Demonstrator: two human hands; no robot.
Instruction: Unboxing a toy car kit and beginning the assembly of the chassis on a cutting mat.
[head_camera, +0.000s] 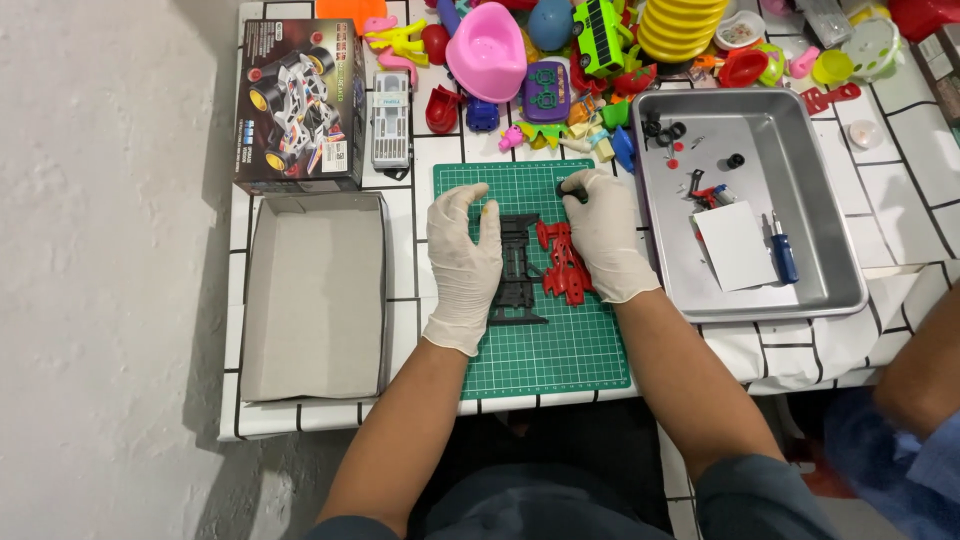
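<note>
Keep your left hand (462, 262) flat on the black chassis (517, 272) so it stays put; your right hand (605, 235) pinches a small black wheel (572, 189) over the red body (563, 264).

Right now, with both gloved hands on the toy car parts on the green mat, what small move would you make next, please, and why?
I would probably bring the small black wheel at the right hand's fingertips down to the black chassis. The left hand already rests on the chassis, and the red body shell lies beside it, under the right hand. More wheels sit in the metal tray, so the wheels seem unfitted.
</note>
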